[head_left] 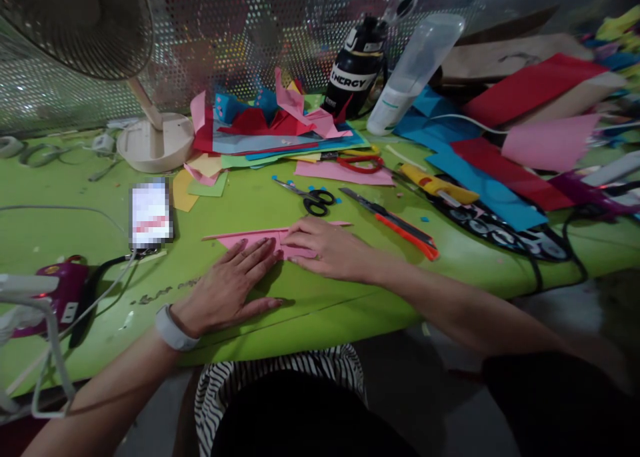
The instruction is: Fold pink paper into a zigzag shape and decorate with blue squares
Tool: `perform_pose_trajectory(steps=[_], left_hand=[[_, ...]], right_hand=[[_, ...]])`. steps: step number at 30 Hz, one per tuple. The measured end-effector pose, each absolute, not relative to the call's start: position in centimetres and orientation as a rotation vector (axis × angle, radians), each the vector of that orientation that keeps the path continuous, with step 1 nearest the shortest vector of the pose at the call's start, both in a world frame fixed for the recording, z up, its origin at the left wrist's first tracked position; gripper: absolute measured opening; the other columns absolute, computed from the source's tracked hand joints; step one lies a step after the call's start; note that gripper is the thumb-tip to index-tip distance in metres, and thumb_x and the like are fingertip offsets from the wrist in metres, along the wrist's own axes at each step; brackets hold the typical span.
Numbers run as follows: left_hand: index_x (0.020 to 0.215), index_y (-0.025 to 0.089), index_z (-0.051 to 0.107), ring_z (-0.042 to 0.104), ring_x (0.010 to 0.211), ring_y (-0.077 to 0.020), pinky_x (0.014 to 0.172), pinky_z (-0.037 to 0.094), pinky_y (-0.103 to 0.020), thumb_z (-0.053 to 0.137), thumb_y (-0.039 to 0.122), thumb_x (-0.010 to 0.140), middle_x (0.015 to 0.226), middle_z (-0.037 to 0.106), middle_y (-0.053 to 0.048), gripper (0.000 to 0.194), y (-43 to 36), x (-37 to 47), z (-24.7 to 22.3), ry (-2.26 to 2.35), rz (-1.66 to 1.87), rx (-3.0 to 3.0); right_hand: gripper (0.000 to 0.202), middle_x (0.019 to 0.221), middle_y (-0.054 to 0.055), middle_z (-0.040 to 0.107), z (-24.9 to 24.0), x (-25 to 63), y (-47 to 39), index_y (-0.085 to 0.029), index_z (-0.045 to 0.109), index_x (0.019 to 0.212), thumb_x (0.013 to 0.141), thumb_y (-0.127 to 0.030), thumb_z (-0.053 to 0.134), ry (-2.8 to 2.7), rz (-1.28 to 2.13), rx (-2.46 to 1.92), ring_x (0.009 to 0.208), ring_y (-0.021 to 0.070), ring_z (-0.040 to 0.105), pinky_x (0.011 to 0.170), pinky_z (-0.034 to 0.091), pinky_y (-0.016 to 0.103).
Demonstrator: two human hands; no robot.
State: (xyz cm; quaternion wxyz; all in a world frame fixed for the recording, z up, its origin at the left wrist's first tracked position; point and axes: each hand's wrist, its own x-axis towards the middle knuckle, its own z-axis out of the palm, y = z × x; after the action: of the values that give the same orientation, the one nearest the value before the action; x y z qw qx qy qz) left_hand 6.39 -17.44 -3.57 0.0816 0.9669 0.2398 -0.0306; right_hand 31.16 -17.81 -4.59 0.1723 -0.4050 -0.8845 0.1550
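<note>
A folded piece of pink paper (233, 242) lies on the green table, its long edge running left to right and tapering to thin points at both ends. My left hand (230, 285) rests flat on its near left part, fingers stretched out and thumb apart on the tabletop. With bent fingers, my right hand (327, 249) grips the paper's right part, the fingertips close to those of the left. Part of the paper is hidden beneath both hands. Black-handled scissors (314, 199) lie just beyond the right hand. A red utility knife (395, 225) lies to its right.
A phone (150, 214) and a purple glue gun (63, 294) are on the left. Behind stand a fan (155, 140), stacked coloured paper (300, 144), a black bottle (354, 70) and a clear container (415, 70). A yellow-handled tool (440, 184) and coloured sheets (500, 170) lie right.
</note>
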Motion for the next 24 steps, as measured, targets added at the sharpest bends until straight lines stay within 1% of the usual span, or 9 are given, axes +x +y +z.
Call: perform_pose_trajectory(steps=[5,8,12,17,24], left_hand=[[0.152,0.012,0.021,0.013,0.148,-0.0243,0.121,0.011,-0.044,0.029,0.065,0.094,0.159,0.018,-0.014,0.079,-17.6,6.4,-3.5,0.719,-0.108,2.887],[0.152,0.012,0.023,0.013,0.148,-0.0243,0.121,0.009,-0.045,0.028,0.066,0.094,0.159,0.018,-0.014,0.079,-17.7,6.5,-3.5,0.728,-0.117,2.891],[0.152,0.015,0.023,0.014,0.149,-0.0234,0.121,0.005,-0.046,0.028,0.067,0.094,0.159,0.019,-0.012,0.079,-17.6,6.4,-3.6,0.732,-0.098,2.887],[0.152,0.015,0.023,0.012,0.149,-0.0234,0.122,0.002,-0.045,0.029,0.069,0.092,0.160,0.017,-0.012,0.081,-17.5,6.2,-3.6,0.716,-0.092,2.858],[0.152,0.014,0.023,0.010,0.149,-0.0235,0.121,0.000,-0.045,0.029,0.071,0.091,0.160,0.013,-0.012,0.084,-17.6,6.0,-3.6,0.724,-0.108,2.834]], right_hand=[[0.027,0.109,0.012,0.063,-4.4,31.1,-17.9,-0.014,0.066,0.113,0.093,-0.028,0.054,-2.511,0.412,-1.136,0.102,0.0231,0.058,0.091,0.050,0.040],[0.025,0.109,0.012,0.063,-4.2,31.1,-18.1,-0.014,0.066,0.112,0.093,-0.026,0.054,-2.532,0.379,-1.129,0.101,0.0227,0.058,0.090,0.050,0.039],[0.022,0.106,0.013,0.065,-4.2,30.9,-18.6,-0.015,0.067,0.107,0.094,-0.023,0.051,-2.595,0.213,-1.089,0.098,0.0231,0.058,0.087,0.050,0.040],[0.023,0.102,0.013,0.066,-4.5,30.5,-19.6,-0.014,0.068,0.103,0.093,-0.026,0.052,-2.653,-0.033,-1.014,0.093,0.0250,0.058,0.081,0.047,0.041],[0.025,0.100,0.011,0.068,-4.5,29.9,-20.2,-0.011,0.067,0.105,0.092,-0.024,0.050,-2.664,-0.116,-0.960,0.088,0.0236,0.058,0.080,0.043,0.039]])
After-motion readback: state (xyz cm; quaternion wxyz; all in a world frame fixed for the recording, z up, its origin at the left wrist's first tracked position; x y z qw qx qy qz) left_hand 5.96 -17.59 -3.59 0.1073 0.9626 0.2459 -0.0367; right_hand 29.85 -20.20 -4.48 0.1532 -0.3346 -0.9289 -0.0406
